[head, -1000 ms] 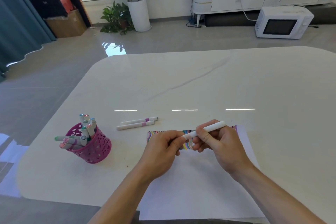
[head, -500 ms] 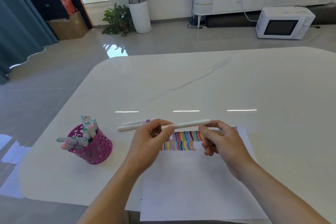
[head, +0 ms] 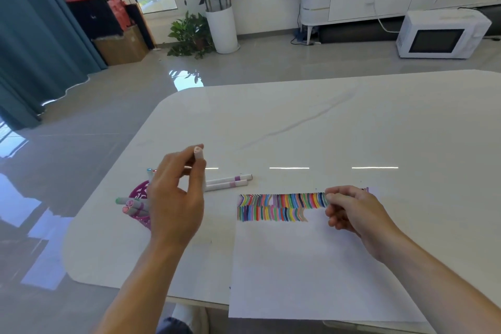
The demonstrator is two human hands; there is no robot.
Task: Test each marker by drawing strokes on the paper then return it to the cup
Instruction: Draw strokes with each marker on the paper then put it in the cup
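Observation:
My left hand (head: 174, 198) pinches a white marker (head: 198, 156) that stands nearly upright, its capped end up, over the pink lattice cup (head: 138, 193). The hand hides most of the cup. Several markers (head: 131, 203) stick out of the cup on its left side. My right hand (head: 355, 211) rests with loosely curled fingers on the white paper (head: 298, 266) and holds nothing. Its fingertips lie at the right end of two rows of coloured strokes (head: 282, 206) along the paper's top edge.
Two white markers with purple bands (head: 230, 182) lie side by side on the white table (head: 325, 122), between the cup and the paper. The paper overhangs the table's near edge. A microwave (head: 440, 35) and potted plants (head: 214, 8) stand on the floor beyond.
Both hands held the marker over the strokes. My right hand let go and stayed on the paper. My left hand carried the marker left over the cup and tipped it upright.

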